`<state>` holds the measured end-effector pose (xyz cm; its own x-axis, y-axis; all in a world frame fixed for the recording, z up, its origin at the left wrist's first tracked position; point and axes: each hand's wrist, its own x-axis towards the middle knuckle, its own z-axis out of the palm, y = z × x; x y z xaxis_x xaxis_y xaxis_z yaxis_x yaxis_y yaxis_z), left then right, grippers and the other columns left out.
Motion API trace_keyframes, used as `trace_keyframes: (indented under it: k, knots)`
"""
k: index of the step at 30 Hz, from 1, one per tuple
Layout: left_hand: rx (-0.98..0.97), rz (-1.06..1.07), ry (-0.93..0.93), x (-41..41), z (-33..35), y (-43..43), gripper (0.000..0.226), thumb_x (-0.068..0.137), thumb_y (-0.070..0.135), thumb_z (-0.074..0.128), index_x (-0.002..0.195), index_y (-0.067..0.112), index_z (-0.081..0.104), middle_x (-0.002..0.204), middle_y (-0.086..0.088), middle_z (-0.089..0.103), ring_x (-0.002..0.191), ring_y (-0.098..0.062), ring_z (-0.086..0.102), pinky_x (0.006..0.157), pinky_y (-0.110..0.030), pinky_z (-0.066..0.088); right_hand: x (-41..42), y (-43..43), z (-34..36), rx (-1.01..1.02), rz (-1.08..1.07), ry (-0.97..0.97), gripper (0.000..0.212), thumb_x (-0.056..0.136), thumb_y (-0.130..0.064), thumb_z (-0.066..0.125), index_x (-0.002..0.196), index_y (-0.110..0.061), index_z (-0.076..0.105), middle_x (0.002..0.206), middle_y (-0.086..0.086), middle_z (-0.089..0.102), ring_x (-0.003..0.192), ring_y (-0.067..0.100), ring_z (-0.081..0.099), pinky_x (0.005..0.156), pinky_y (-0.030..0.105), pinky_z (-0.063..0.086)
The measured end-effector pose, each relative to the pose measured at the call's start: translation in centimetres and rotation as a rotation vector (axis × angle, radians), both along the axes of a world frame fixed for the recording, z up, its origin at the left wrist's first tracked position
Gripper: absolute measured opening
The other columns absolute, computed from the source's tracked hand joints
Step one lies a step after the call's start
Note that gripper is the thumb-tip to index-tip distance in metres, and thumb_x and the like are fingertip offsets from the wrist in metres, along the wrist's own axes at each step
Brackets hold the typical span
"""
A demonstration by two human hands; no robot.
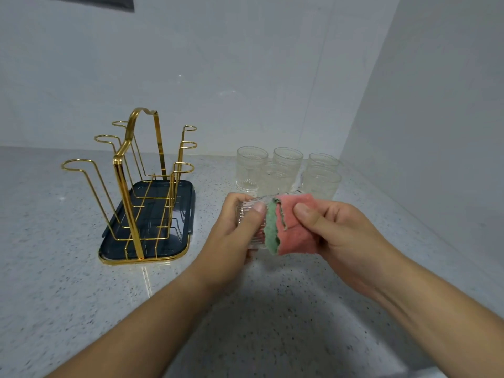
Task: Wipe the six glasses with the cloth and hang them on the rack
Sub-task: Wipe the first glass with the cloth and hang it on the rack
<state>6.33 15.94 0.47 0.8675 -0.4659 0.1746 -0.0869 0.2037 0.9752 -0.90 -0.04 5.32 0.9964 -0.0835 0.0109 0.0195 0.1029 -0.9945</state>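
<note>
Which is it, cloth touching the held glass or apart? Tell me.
Touching. The head view shows the cloth in the right hand wrapped over the end of the glass gripped by the left hand.

No readable text, labels, brands, numbers or signs on any surface in view.

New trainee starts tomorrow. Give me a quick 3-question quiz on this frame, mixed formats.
1. True or false: a glass already hangs on the gold rack.
2. Which hand holds the pink and green cloth? A) left B) right C) neither
3. How many glasses stand on the counter behind the hands?

Key
1. False: all the rack's hoops are bare.
2. B: the right hand pinches the cloth against the ribbed glass gripped in the left hand.
3. Five, in a cluster near the wall.
</note>
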Motion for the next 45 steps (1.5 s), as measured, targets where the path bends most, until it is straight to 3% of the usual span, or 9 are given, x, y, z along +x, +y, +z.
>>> trace_keyframes:
  k: [4,11,15,20,28,33,37,40,45]
  knots:
    - [0.022,-0.083,0.183,0.5,0.0,-0.2,0.054,0.093,0.068,0.055,0.094,0.014,0.048,0.055,0.004,0.052,0.045,-0.011,0.044,0.045,-0.022,0.031,-0.7,-0.2,0.4,-0.162,0.025,-0.043,0.026,0.086,-0.017,0.064,0.102,0.001,0.075,0.084,0.018,0.079,0.073,0.023,0.077,0.067,0.023,0.06]
    - [-0.04,-0.426,0.775,1.5,0.2,0.9,0.06,0.091,0.069,0.053,0.095,0.011,0.067,0.059,-0.002,0.048,0.033,-0.006,0.038,0.032,-0.011,0.018,-2.0,-0.5,-0.4,-0.562,0.105,-0.104,0.02,0.093,0.002,0.065,0.094,-0.012,0.079,0.084,0.0,0.08,0.074,0.017,0.077,0.071,0.019,0.059]
    - [-0.011,-0.488,0.486,1.3,0.6,0.6,0.071,0.099,0.072,0.036,0.113,0.011,0.068,0.07,-0.005,0.065,0.047,-0.013,0.056,0.038,-0.019,0.035,-1.7,-1.5,-0.5,-0.297,0.013,-0.115,0.018,0.093,-0.002,0.06,0.099,-0.005,0.077,0.087,0.021,0.078,0.076,0.03,0.076,0.073,0.03,0.062]
    - [0.121,-0.153,0.052,0.5,0.1,0.2,0.052,0.088,0.061,0.056,0.127,0.027,0.052,0.072,-0.003,0.065,0.057,-0.015,0.056,0.047,-0.026,0.041,-1.1,-1.3,-0.7,0.016,-0.019,0.014,0.037,0.088,-0.018,0.061,0.118,0.0,0.073,0.105,0.026,0.076,0.091,0.031,0.075,0.084,0.037,0.063]
    - [-0.022,-0.242,0.431,1.1,0.3,0.1,0.056,0.097,0.061,0.048,0.082,0.012,0.071,0.057,-0.004,0.054,0.04,-0.012,0.046,0.038,-0.018,0.028,-2.1,0.1,-0.4,-0.412,0.011,-0.107,0.019,0.097,0.002,0.059,0.102,-0.007,0.075,0.086,0.008,0.08,0.076,0.024,0.078,0.072,0.024,0.061]
    - [0.006,-0.422,0.697,1.7,0.3,0.9,0.068,0.089,0.074,0.051,0.121,0.015,0.061,0.072,-0.008,0.049,0.033,-0.008,0.043,0.028,-0.013,0.026,-2.9,-0.3,-0.6,-0.819,0.116,-0.203,0.026,0.096,-0.005,0.065,0.098,-0.027,0.079,0.092,-0.012,0.077,0.079,0.014,0.076,0.082,0.02,0.058]
    - [-0.009,-0.5,0.487,1.3,0.5,0.9,0.085,0.091,0.08,0.034,0.124,0.009,0.068,0.077,-0.009,0.065,0.047,-0.014,0.058,0.035,-0.017,0.027,-2.6,-1.1,-0.1,-0.436,-0.005,-0.207,0.018,0.092,-0.002,0.062,0.097,-0.01,0.078,0.081,0.007,0.078,0.071,0.02,0.077,0.07,0.022,0.06]
    - [0.051,-0.405,0.291,0.5,0.4,0.4,0.068,0.094,0.074,0.045,0.129,0.018,0.059,0.08,0.003,0.071,0.055,-0.012,0.056,0.042,-0.02,0.03,-2.1,-1.5,0.0,-0.12,-0.084,-0.102,0.027,0.084,-0.019,0.061,0.103,-0.011,0.077,0.087,0.012,0.08,0.075,0.019,0.077,0.071,0.023,0.059]
    - [0.137,-0.164,0.077,0.2,-0.5,0.3,0.055,0.078,0.075,0.057,0.111,0.03,0.056,0.067,0.016,0.06,0.057,-0.007,0.044,0.051,-0.018,0.038,-2.2,-0.8,-0.2,-0.094,-0.067,-0.069,0.031,0.085,-0.019,0.062,0.109,-0.005,0.076,0.089,0.017,0.08,0.076,0.022,0.077,0.072,0.025,0.06]
